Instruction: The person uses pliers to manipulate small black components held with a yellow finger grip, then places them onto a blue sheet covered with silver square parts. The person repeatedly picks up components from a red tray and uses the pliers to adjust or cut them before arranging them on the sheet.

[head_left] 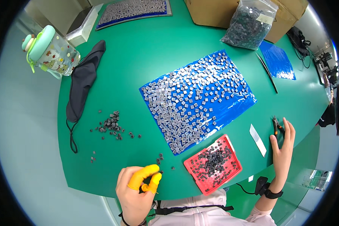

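Observation:
My left hand [133, 192] is at the near edge of the table, with yellow finger covers on thumb and forefinger. These two are pinched together, and a small dark piece [161, 172] shows at their tips. A few loose dark pieces [159, 159] lie just beyond. At the right, my right hand [283, 150] has its thumb and fingers spread apart on either side of the orange-handled pliers [277, 127], which lie on the table. Whether the fingers touch the handles I cannot tell. Between the hands sits a red tray [193, 174] with many small black parts.
A blue sheet [229, 113] covered with grey square pieces lies mid-table. A dark pile [111, 123], a black pouch [83, 84] and a bottle [58, 52] are leftward. A white blade-shaped strip [257, 140], tweezers [267, 73], filled bag [248, 28] and cardboard box [211, 13] stand rightward.

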Available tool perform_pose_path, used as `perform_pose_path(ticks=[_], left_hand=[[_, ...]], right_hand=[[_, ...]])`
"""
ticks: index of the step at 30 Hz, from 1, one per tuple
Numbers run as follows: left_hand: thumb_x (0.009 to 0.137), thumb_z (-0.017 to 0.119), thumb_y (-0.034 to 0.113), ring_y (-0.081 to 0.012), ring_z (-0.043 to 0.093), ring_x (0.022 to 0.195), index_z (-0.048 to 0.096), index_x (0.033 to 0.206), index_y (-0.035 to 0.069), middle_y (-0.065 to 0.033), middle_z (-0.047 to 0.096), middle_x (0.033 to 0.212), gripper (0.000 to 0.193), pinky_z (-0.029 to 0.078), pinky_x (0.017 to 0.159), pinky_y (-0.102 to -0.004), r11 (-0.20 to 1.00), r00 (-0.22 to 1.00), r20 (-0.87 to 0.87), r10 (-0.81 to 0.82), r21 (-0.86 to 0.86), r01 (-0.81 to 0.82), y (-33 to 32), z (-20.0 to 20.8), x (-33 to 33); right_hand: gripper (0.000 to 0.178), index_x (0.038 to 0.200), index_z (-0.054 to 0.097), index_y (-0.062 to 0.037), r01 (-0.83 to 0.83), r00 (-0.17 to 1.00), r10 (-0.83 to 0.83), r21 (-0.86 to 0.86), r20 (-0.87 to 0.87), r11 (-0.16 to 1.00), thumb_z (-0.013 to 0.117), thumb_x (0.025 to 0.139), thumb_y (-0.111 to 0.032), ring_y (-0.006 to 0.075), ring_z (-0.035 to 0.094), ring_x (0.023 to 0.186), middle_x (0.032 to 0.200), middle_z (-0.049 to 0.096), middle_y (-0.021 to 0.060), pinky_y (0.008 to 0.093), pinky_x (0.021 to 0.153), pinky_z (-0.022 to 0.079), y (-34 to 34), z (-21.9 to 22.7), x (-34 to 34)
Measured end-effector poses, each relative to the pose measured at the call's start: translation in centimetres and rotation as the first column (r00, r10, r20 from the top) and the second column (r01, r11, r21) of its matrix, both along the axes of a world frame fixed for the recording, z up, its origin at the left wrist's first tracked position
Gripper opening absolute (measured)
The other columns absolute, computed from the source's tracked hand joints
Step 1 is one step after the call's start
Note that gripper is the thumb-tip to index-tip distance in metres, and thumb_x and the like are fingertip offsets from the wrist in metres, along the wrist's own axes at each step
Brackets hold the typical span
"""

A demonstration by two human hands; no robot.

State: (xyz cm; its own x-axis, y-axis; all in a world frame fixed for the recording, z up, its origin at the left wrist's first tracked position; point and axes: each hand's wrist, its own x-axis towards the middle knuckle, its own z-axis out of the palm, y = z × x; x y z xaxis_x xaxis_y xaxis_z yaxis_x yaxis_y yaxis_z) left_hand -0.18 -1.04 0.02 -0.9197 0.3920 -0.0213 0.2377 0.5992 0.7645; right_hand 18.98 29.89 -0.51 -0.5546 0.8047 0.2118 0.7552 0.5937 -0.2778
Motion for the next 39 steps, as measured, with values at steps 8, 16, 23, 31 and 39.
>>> perform_pose_path(ticks=[8, 16, 23, 31, 39], left_hand=[[0.064, 0.08, -0.001, -0.0191, 0.055, 0.076, 0.074, 0.086, 0.005, -0.0031, 0.058, 0.084, 0.023, 0.042, 0.058, -0.029, 0.997, 0.984, -0.171, -0.057, -0.056, 0.048, 0.6, -0.1, 0.4], [0.073, 0.077, -0.006, -0.0099, 0.056, 0.068, 0.072, 0.09, -0.003, -0.0105, 0.07, 0.093, 0.018, 0.043, 0.058, -0.0208, 0.9, 0.985, 0.09, -0.147, 0.425, 0.095, 0.3, 0.1, 1.1], [0.073, 0.08, -0.007, -0.0171, 0.067, 0.073, 0.069, 0.096, -0.007, -0.0171, 0.072, 0.094, 0.026, 0.055, 0.065, -0.0253, 0.74, 0.816, 0.407, -0.41, 0.671, 0.037, 2.5, -1.4, 2.6], [0.083, 0.073, -0.004, -0.0206, 0.07, 0.071, 0.056, 0.121, -0.007, -0.0216, 0.072, 0.09, 0.042, 0.059, 0.066, -0.028, 0.622, 0.822, 0.472, -0.318, 0.759, -0.195, 2.3, -3.0, 4.0], [0.084, 0.072, -0.004, -0.0221, 0.07, 0.072, 0.055, 0.122, -0.009, -0.0237, 0.072, 0.091, 0.043, 0.059, 0.064, -0.0287, 0.549, 0.9, 0.303, -0.314, 0.831, -0.088, 2.8, -3.9, 4.0]], right_hand=[[0.047, 0.139, 0.05, -0.0091, 0.022, 0.998, -0.027, 0.086, 0.057, 0.996, 0.06, 0.093, -0.014, 0.0325, 0.049, 0.122, 0.132, 0.049, 0.0142, 0.0419, 0.103, 0.04, -1.4, -0.6, 1.7], [0.025, 0.117, 0.057, -0.0023, -0.031, 0.87, -0.072, -0.2, -0.488, 0.979, 0.054, 0.094, -0.013, 0.0125, 0.044, 0.08, 0.104, 0.05, 0.0041, 0.0224, 0.069, 0.034, -1.6, 1.0, 2.4], [0.05, 0.1, 0.068, -0.0101, -0.592, 0.771, 0.49, -0.173, -0.406, 0.787, 0.079, 0.052, -0.02, 0.019, 0.053, 0.08, 0.094, 0.054, 0.0064, 0.0315, 0.07, 0.041, -8.5, 3.8, -2.5], [0.051, 0.101, 0.07, -0.0106, -0.673, 0.726, 0.554, -0.258, -0.406, 0.693, 0.084, 0.053, -0.016, 0.0218, 0.058, 0.086, 0.099, 0.058, 0.0057, 0.0348, 0.074, 0.045, -9.9, 2.4, -4.0], [0.051, 0.102, 0.07, -0.0105, -0.672, 0.731, 0.585, -0.22, -0.351, 0.708, 0.083, 0.053, -0.018, 0.0231, 0.057, 0.086, 0.1, 0.061, 0.006, 0.0351, 0.074, 0.044, -10.0, 2.5, -4.4]])
